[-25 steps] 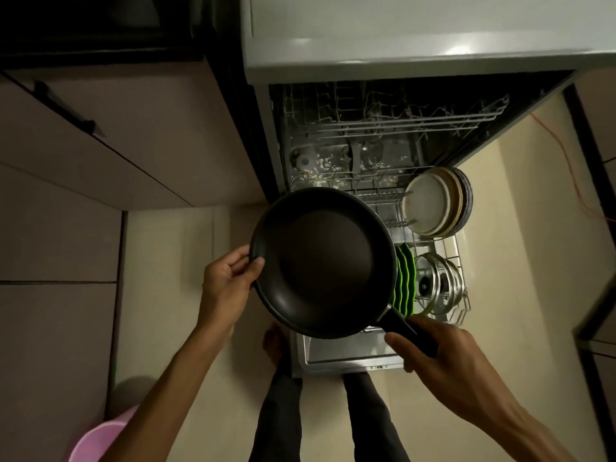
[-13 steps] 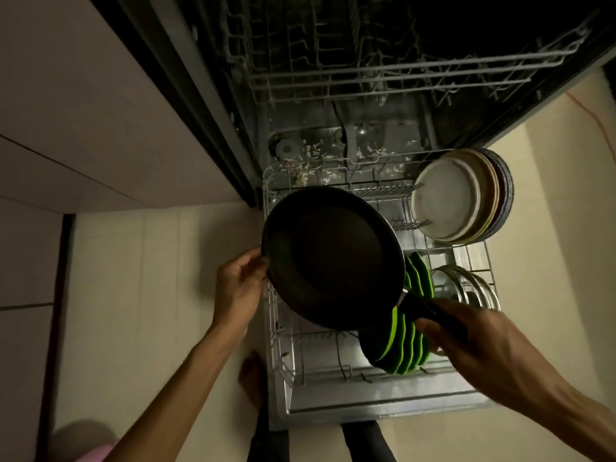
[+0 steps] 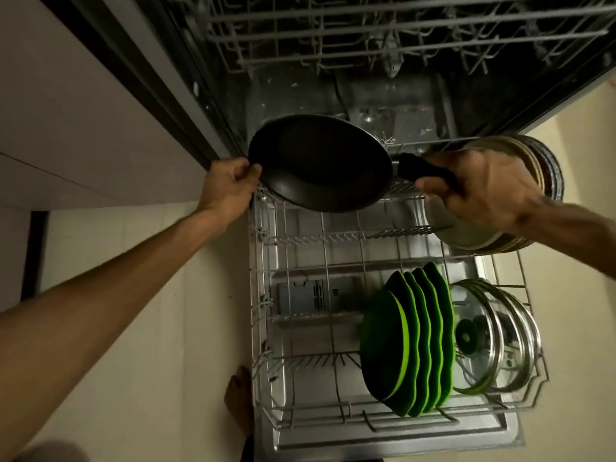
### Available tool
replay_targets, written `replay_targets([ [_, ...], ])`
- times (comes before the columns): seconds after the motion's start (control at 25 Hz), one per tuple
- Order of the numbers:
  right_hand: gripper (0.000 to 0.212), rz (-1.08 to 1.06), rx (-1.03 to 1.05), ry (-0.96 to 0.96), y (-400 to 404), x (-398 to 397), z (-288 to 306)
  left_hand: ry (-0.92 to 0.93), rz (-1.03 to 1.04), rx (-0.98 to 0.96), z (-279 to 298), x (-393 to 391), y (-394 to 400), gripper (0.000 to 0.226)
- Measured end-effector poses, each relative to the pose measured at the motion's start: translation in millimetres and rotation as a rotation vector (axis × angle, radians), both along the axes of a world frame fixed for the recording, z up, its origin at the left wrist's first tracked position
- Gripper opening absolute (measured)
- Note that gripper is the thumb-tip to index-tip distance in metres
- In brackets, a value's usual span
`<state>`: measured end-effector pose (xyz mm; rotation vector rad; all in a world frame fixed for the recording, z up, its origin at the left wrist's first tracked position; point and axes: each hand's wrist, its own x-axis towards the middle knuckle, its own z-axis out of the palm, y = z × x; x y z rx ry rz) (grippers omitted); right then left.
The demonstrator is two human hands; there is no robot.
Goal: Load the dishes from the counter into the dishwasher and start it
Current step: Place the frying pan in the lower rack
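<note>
A black frying pan hangs tilted over the back left of the pulled-out lower rack of the open dishwasher. My left hand pinches the pan's left rim. My right hand grips its black handle, which points right. Behind my right hand stand several pale plates at the rack's back right. Several green plates stand on edge at the front right, with glass lids beside them.
The upper wire rack sits above inside the dark tub. The left half of the lower rack holds only bare tines. Pale cabinet fronts flank the left, over a light floor. A bare foot stands by the door's front left.
The pan has moved up and back over the rear of the rack, its handle swung from lower right to straight right. Both hands went with it, and the camera came closer to the rack.
</note>
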<state>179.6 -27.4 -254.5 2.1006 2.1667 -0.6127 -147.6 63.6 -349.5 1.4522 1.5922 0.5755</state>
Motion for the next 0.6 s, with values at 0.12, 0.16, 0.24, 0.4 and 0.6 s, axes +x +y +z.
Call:
replay_targets([
  [0.12, 0.032, 0.033, 0.045, -0.07, 31.5, -3.1, -18.7, 0.122, 0.026, 0.118, -13.1, 2.4, 18.7, 0.037],
  [0.16, 0.033, 0.038, 0.063, -0.086, 38.3, -4.4, -24.4, 0.148, 0.037, 0.153, -16.7, 3.9, 22.3, 0.037],
  [0.24, 0.035, 0.02, 0.092, -0.084, 49.4, -3.6, -39.9, 0.167, 0.053, 0.196, -25.5, 7.1, 26.2, 0.036],
  [0.4, 0.034, -0.021, 0.131, -0.01, 66.8, -2.1, -74.4, 0.211, 0.078, 0.23, -44.4, 8.9, 34.7, 0.038],
  [0.6, 0.036, -0.101, 0.106, 0.089, 89.0, 4.8, -119.9, 0.263, 0.053, 0.237, -63.2, 6.6, 39.4, 0.044],
])
